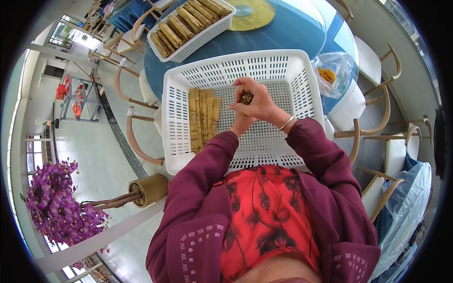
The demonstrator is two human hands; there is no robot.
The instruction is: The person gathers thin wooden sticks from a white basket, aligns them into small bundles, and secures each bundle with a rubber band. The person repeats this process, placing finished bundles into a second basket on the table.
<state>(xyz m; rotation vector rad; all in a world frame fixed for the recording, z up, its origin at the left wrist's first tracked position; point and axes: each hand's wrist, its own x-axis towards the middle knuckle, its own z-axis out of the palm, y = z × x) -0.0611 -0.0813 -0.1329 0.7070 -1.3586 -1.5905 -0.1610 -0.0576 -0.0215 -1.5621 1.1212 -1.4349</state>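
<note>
My right hand [261,97], with a pale bangle at the wrist, curls around a bundle of thin brown stalks [246,98] whose cut ends face up. Its index finger is lifted and bent over the far side. Just below it, my left hand [243,122] grips the same bundle, and most of its fingers are hidden. Both hands are over a white perforated plastic basket [231,164]. Along the basket's left side lie several flat, yellow-brown bundles of dried stalks [201,118], side by side.
A second white basket [193,44] with several similar bundles stands on the blue round table [283,40]. To the right, a clear plastic bag [339,63] holds yellow rubber bands [326,75]. Wooden-armed chairs [132,138] surround the table. A potted purple orchid [60,205] is at left.
</note>
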